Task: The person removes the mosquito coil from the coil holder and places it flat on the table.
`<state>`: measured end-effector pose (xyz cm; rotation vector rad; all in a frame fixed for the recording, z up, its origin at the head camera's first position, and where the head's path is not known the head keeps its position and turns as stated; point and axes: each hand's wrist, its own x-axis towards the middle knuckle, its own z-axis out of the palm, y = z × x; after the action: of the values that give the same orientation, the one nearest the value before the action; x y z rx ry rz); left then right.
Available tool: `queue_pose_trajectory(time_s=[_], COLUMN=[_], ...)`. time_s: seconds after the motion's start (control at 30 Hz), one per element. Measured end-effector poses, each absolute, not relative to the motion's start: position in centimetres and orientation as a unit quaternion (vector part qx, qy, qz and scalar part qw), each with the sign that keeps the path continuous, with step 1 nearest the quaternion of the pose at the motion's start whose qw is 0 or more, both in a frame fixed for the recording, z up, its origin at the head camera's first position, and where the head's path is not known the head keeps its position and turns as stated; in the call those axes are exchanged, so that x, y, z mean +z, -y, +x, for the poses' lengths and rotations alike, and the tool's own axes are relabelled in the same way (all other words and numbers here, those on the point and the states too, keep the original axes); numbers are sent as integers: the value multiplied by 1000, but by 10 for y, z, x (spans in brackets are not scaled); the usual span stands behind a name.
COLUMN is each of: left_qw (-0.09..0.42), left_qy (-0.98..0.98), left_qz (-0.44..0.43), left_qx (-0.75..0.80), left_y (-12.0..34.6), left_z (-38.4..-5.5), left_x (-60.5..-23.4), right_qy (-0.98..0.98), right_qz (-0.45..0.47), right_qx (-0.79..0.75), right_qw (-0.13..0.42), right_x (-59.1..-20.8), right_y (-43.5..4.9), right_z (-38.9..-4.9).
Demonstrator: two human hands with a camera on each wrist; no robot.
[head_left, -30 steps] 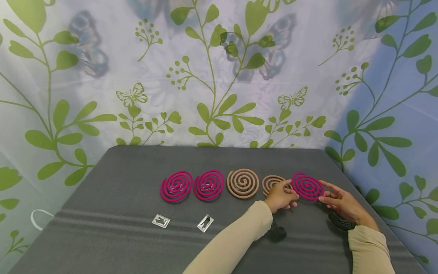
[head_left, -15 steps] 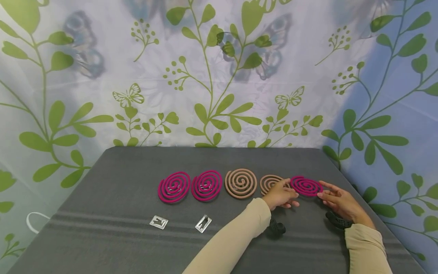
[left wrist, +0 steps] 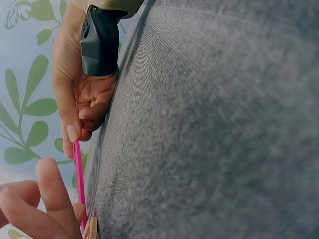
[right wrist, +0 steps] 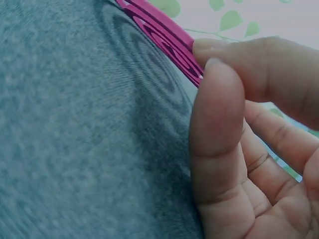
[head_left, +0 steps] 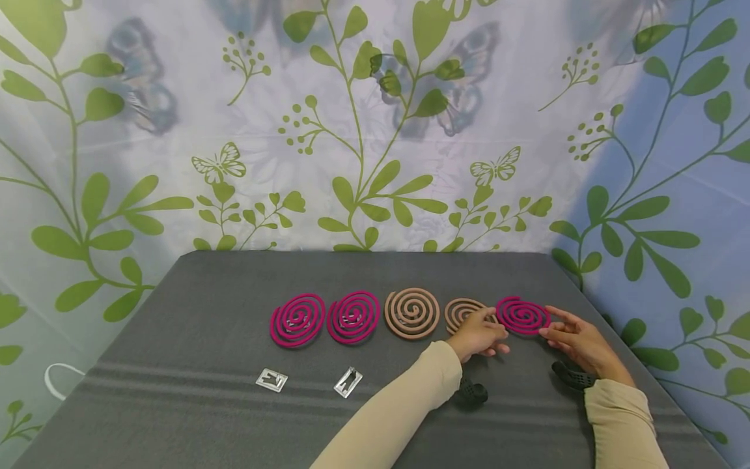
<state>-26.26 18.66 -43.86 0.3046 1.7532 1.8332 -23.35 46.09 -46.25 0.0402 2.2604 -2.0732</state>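
Above the right part of the grey table, a magenta mosquito coil (head_left: 523,316) is held between my two hands, nearly flat. My right hand (head_left: 583,339) pinches its right edge between thumb and forefinger. At the coil's left edge, the fingertips of my left hand (head_left: 477,333) grip the rim. The right wrist view shows the coil (right wrist: 164,42) casting a spiral shadow on the cloth beneath it. Edge-on in the left wrist view, the coil (left wrist: 78,174) runs between both hands. A tan coil (head_left: 463,311) lies partly hidden behind my left hand.
Left of the hands, another tan coil (head_left: 412,314) and two magenta coils, one at the middle (head_left: 354,318) and one farther left (head_left: 297,320), make a row. Two silver metal coil stands (head_left: 272,380) lie nearer the front. A leaf-patterned curtain (head_left: 375,163) hangs behind the table (head_left: 234,430).
The held magenta coil has tipped from a steeper tilt to nearly flat, then tilted slightly again. Both hands keep hold of it, with only small shifts. The other coils stay put.
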Motion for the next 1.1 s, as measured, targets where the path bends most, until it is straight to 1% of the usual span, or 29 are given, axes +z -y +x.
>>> queue_pose_trajectory(time_s=[0.17,0.5,0.87,1.1], left_qw=[274,246,230,230], left_qy=[-669,-702,-699,-687], left_qz=[111,141,149,166], left_qx=[682,653,660,669], left_y=[-184,-172,-167,-159], left_z=[-260,-253,-246,-243], left_x=[-436,-431,-420,-413], right_qy=[-762,-838,-841,-830], right_qz=[25,43,52,26], right_qx=[-645,-541,-534,-556], right_qw=[42,54,64,40], right_x=[-460,-448,-442,-440], right_y=[-457,-450,-449,-446], right_z=[-235,-235,-235,-234])
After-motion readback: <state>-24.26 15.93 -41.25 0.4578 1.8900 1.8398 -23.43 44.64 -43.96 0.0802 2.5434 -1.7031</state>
